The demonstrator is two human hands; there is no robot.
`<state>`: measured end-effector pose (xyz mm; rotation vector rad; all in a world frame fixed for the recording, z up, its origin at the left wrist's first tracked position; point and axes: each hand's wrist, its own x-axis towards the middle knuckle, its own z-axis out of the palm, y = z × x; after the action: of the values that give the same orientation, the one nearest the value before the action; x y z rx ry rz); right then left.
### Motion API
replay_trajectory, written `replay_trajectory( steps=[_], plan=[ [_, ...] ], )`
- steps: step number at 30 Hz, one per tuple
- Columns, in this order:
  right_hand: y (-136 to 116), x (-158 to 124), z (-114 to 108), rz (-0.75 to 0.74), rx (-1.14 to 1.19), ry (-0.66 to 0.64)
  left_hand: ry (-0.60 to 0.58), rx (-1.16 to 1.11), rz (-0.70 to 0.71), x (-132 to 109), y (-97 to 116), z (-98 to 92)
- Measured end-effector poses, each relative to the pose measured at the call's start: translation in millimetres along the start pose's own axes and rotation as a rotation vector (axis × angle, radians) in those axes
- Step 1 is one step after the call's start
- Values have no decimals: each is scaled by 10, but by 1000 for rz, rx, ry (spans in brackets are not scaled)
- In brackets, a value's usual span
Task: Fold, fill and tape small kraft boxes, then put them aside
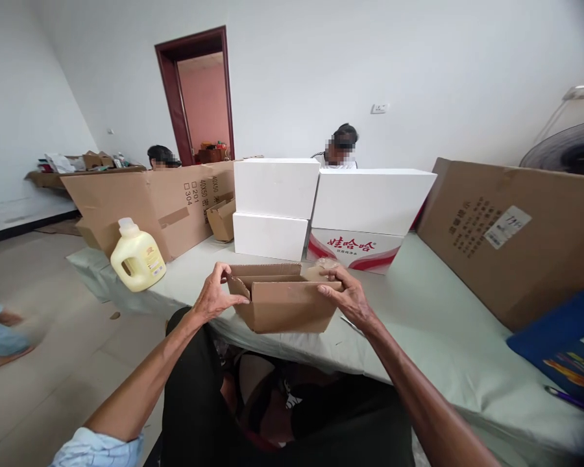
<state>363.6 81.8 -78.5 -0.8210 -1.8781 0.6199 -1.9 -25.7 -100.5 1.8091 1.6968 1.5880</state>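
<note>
A small brown cardboard box (292, 310) with its top flaps up sits at the near edge of the table. My left hand (217, 295) pinches its left end, thumb on the near side and fingers over the flap edge. My right hand (349, 297) grips the right end, thumb on the front panel and fingers bent over the top. A roll of clear tape or similar pale, see-through thing (324, 264) lies just behind the box's right end, partly hidden by it. Near my right hand a thin dark object (352, 326) rests on the cloth.
White boxes (276, 188) and a printed red-and-white carton (357, 251) are stacked behind. Large cardboard boxes (180, 201) flank them, another (506, 240) at right. A yellow detergent jug (148, 259) stands left, a blue container (564, 347) right. Two people sit beyond the pale tablecloth (433, 324).
</note>
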Motion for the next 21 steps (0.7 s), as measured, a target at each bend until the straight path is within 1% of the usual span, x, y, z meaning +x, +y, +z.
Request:
replay_trajectory(
  steps=[2,3,5,7,9,11,12,13,15,17,19,20,21],
  plan=[
    [93,-75,108,54,70,95,91,28,-19,20,-8,71],
    [131,-121,160,86,116,123,137,43,-29,34,-15,103],
    [206,-224,249,155,215,123,222,72,-46,64,-35,159],
    [296,-334,309,224,308,44,290,96,-53,90,-57,212],
    [392,-434,335,285,348,-115,338,112,-51,110,-71,260],
    [455,-525,330,304,309,-281,366,111,-45,122,-66,302],
    [463,-571,318,291,270,-334,376,105,-41,124,-58,319],
    [451,-619,303,271,231,-356,386,99,-33,126,-49,332],
    [384,-726,266,244,179,-345,404,93,-14,133,-41,347],
    [295,-842,223,244,142,-311,395,104,0,163,-65,350],
    [225,-967,147,218,78,-256,330,77,-15,209,-120,347],
    [204,-1035,83,197,38,-205,294,59,-5,229,-152,342],
    [192,-1106,-6,178,-3,-128,265,55,7,243,-184,335]
  ],
)
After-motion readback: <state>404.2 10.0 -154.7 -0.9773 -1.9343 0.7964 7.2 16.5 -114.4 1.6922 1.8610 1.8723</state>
